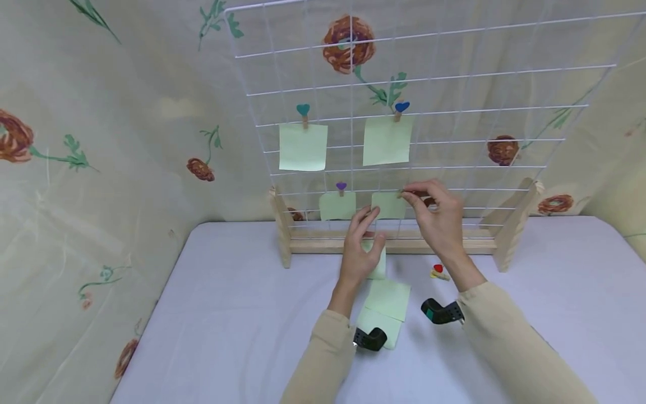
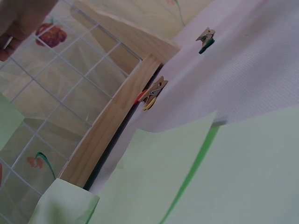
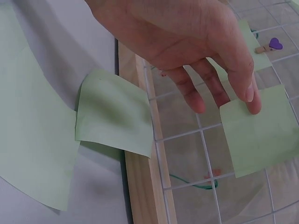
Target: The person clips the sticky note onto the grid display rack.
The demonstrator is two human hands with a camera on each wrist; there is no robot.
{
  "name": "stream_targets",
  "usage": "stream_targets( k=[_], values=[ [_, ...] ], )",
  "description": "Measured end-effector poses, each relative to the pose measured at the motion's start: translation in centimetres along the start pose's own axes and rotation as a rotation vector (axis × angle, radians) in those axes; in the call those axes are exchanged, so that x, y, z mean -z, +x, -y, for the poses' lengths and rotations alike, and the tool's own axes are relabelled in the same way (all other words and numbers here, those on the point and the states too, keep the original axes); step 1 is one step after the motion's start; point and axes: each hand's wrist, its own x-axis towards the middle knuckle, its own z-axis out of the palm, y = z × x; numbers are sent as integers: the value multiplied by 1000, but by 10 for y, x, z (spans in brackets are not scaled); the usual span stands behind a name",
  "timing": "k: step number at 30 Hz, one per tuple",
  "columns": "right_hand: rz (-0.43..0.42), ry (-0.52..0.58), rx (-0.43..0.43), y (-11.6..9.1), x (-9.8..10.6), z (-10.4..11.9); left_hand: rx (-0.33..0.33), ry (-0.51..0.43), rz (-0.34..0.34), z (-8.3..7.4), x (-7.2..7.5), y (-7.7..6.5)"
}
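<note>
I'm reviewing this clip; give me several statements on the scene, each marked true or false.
1. A purple-heart clip holds the lower left note on the wire grid. True.
2. Both hands are off the notes. False: the left hand touches the lower right note; the right hand pinches at its upper right corner.
3. Both upper notes have red-heart clips. False: one heart is teal, the other blue.
4. Loose green notes lie on the table. True.
</note>
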Motion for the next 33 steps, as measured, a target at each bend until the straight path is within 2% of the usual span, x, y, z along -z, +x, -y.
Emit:
stream_targets(
  k=[3, 7, 13, 24, 33],
  values=[
    [2, -10, -3, 0, 1, 0, -4, 11, 9, -14, 3, 0],
    [11, -25, -19, 1, 1, 0, 4, 24, 14, -19, 5, 0],
    [28, -39, -8, 3, -1, -2, 15, 20, 21, -19, 5, -1],
    [20, -60, 102, 6, -6, -2, -1, 19, 17, -19, 4, 0],
    [32, -110, 89, 6, -8, 0, 23, 4, 29, -17, 5, -1]
  ],
)
